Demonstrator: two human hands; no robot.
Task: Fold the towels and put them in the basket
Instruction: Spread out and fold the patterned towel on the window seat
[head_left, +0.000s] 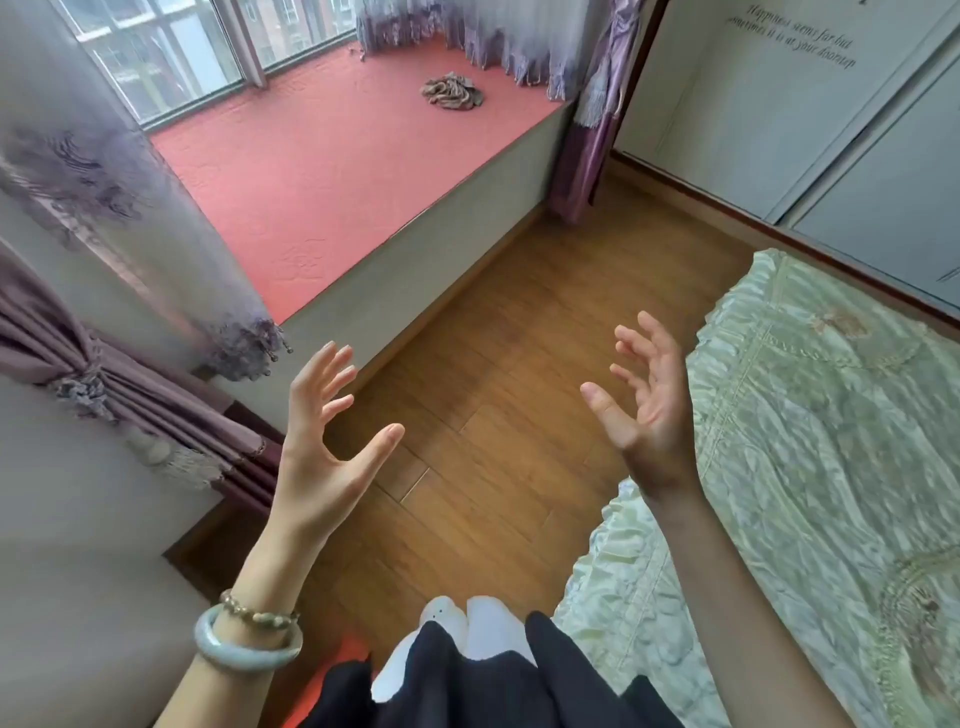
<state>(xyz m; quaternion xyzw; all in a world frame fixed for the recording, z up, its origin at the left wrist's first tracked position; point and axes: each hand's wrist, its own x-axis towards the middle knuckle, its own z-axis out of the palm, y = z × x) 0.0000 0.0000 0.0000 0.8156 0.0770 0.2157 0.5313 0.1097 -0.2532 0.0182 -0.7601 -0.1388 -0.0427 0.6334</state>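
A crumpled brown-grey towel (451, 92) lies in a heap on the red window seat (322, 171), far ahead of both hands. My left hand (324, 441) is raised over the wooden floor, palm turned inward, fingers spread and holding nothing. My right hand (644, 405) is raised opposite it, fingers spread and slightly bent, also holding nothing. No basket is in view.
A bed with a pale green quilted cover (831, 467) fills the right side. Purple curtains (130, 400) hang at the left and by the far corner (597, 119). White wardrobe doors (831, 130) stand at the back right. Wooden floor (493, 364) runs between window seat and bed.
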